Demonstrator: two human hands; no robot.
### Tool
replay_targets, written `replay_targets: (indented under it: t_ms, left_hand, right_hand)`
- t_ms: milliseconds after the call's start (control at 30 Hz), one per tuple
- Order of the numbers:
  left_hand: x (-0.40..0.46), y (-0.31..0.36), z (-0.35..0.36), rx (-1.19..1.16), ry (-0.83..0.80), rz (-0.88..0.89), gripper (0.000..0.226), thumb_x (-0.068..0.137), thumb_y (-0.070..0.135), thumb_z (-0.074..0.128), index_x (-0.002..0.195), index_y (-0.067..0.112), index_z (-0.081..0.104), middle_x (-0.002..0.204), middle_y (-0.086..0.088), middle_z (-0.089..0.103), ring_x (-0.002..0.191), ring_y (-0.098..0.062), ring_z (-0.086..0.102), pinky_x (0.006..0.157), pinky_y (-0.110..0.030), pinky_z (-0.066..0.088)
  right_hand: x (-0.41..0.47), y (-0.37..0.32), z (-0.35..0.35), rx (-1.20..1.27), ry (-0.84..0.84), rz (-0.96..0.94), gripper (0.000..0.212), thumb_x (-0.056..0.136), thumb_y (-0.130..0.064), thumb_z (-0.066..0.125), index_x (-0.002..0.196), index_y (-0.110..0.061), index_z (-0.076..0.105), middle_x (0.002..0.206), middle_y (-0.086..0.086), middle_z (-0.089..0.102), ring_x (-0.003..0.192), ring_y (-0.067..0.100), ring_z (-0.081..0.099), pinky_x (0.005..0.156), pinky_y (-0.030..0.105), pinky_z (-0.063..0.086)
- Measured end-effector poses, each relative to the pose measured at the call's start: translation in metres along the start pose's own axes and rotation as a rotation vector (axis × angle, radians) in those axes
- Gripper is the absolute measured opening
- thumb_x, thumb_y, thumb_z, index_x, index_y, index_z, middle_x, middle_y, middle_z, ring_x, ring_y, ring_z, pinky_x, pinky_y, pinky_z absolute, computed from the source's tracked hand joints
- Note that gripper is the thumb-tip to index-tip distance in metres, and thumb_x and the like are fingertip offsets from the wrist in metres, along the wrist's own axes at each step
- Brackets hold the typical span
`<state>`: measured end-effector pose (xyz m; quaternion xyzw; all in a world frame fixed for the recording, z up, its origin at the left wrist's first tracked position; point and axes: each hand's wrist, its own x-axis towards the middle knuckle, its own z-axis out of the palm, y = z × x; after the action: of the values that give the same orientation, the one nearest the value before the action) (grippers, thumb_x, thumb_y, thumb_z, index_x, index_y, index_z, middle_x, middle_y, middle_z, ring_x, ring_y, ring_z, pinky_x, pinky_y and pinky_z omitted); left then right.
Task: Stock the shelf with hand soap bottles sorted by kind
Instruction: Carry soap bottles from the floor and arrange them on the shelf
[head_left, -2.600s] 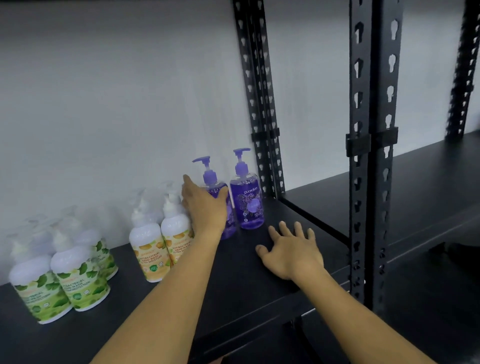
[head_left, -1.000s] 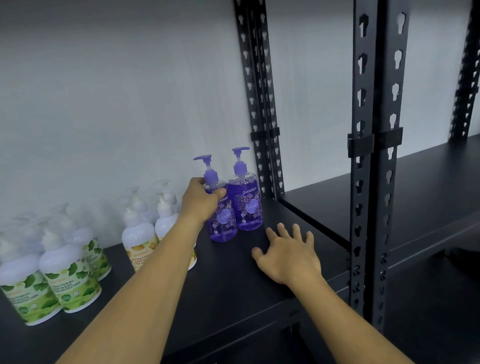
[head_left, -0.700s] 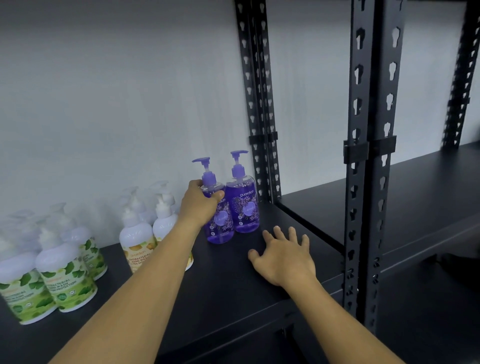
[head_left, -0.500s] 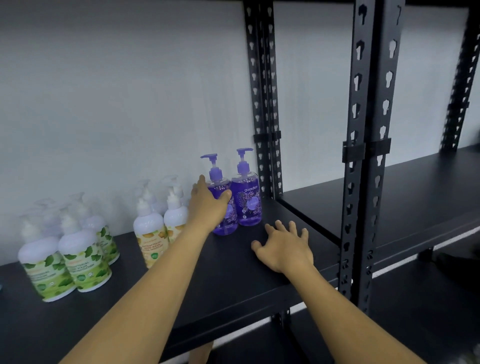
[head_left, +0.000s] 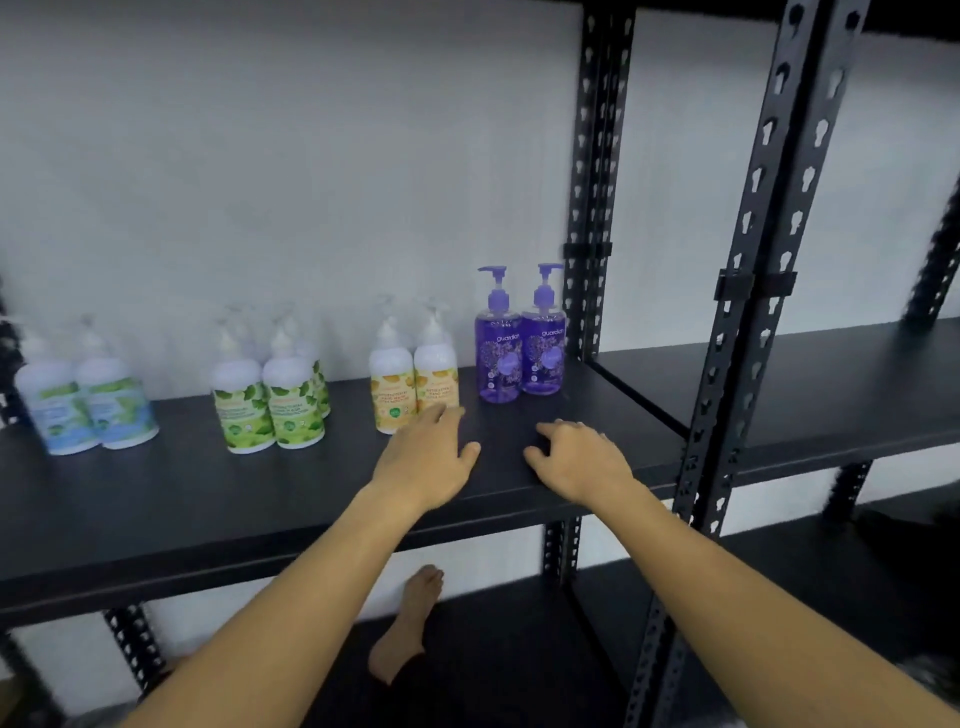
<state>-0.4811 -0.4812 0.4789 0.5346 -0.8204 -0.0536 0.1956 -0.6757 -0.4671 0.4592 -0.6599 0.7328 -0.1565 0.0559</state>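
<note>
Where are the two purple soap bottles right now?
In the head view the purple bottles stand side by side at the right end of the shelf, just left of the black upright and right of the orange-label pair.

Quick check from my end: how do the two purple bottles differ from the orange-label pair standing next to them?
The purple bottles are clear with purple liquid showing through; the orange-label bottles are opaque white with orange printed labels. The purple bottles have purple pumps, the orange-label ones white pumps. The purple bottles stand taller and sit at the shelf's right end; the orange-label pair is to their left. Both pairs stand upright, side by side, untouched by either hand.
</note>
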Motion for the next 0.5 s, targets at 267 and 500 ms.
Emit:
replay_targets:
  t_ms: [267,500]
  left_hand:
    - [-0.079,-0.046,-0.031,0.293,-0.006,-0.023,0.054,0.101,0.044,0.038,0.148,0.019,0.034,0.157,-0.007,0.029,0.144,-0.027,0.026,0.117,-0.049,0.023]
    - [-0.200,-0.115,-0.054,0.404,0.059,-0.161,0.055,0.102,0.046,0.033,0.150,0.019,0.033,0.160,-0.006,0.024,0.147,-0.025,0.020,0.119,-0.047,0.017]
  right_hand:
    - [-0.063,-0.069,0.004,-0.062,0.049,-0.176,0.056,0.100,-0.044,0.041,0.149,-0.018,0.042,0.154,0.010,0.039,0.143,0.030,0.032,0.117,0.050,0.022]
    - [-0.129,-0.160,0.038,-0.066,0.053,-0.422,0.057,0.101,-0.046,0.039,0.152,-0.021,0.036,0.160,0.007,0.030,0.147,0.029,0.023,0.118,0.048,0.017]
